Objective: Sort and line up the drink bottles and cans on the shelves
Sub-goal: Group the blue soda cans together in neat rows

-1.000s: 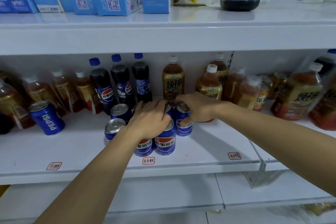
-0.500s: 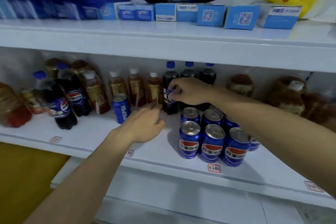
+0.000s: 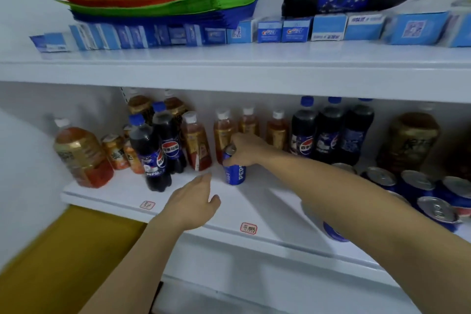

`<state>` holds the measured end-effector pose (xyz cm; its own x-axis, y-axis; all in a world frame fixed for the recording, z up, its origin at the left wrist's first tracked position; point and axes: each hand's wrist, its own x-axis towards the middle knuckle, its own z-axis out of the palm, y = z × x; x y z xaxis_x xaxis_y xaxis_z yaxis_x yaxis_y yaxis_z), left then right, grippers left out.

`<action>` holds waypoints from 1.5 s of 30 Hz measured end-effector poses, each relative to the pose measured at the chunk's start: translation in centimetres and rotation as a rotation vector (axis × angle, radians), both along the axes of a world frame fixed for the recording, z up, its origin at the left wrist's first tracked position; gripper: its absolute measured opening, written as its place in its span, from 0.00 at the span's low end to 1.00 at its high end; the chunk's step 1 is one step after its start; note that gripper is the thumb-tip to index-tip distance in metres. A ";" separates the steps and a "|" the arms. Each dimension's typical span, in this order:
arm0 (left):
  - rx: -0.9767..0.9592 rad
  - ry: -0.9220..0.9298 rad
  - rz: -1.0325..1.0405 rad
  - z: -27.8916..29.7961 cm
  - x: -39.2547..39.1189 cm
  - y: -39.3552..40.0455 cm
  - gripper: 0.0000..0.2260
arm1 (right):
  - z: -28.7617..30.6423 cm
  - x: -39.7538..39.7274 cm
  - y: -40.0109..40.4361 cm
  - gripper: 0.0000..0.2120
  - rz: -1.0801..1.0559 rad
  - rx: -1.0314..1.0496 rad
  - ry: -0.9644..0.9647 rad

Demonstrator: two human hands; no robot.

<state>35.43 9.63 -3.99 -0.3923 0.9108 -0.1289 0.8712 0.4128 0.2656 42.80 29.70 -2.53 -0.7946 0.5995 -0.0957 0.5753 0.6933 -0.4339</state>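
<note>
Head view: right hand [image 3: 244, 150] fingers curled round Pepsi can [image 3: 234, 171] (upright); left hand [image 3: 193, 204] fingers relaxed, holding nothing.

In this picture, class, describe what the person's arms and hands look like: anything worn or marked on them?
Both forearms are bare to the frame edge: no sleeves show. The left hand and right hand wear no gloves, and no watch, ring or marking is visible.

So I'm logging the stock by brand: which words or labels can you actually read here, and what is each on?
"PEPSI": blue can gripped by the right hand.
"PEPSI": front cola bottle, low on its label.
"百事可乐": cola bottle behind it.
"Crest": two toothpaste boxes on the upper shelf.
Red-bordered shelf-edge tag: handwritten, not legible.
Tea bottle labels, lying bottle's label, other boxes: too blurred.
</note>
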 end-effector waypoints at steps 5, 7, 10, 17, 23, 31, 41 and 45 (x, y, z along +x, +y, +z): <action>0.420 -0.165 -0.064 1.3 1.0 4.1 0.29 | 5.2 7.6 0.3 0.19 0.104 -0.080 0.250; 0.514 -0.383 -0.153 2.2 3.1 6.3 0.26 | 8.1 12.4 -0.2 0.21 0.132 -0.229 0.372; 0.683 -0.530 -0.249 2.7 8.5 9.6 0.27 | 10.6 19.2 -0.3 0.25 0.064 -0.334 0.436; 0.762 -0.690 -0.442 2.7 23.3 13.4 0.39 | 12.3 32.1 -0.9 0.22 -0.169 -0.020 0.305; 0.686 -0.828 -0.522 2.4 31.0 15.7 0.29 | 12.2 41.7 0.8 0.29 -0.171 -0.106 0.303; 0.401 -0.544 -0.798 2.2 33.6 17.3 0.24 | 11.9 48.0 3.3 0.25 -0.053 0.044 0.189; 0.177 0.022 -0.446 -1.2 34.3 20.8 0.24 | 5.8 48.5 6.1 0.29 0.180 0.035 0.007; 0.140 0.087 -0.455 -1.0 34.4 20.5 0.26 | 3.5 47.6 6.0 0.32 0.270 0.096 0.042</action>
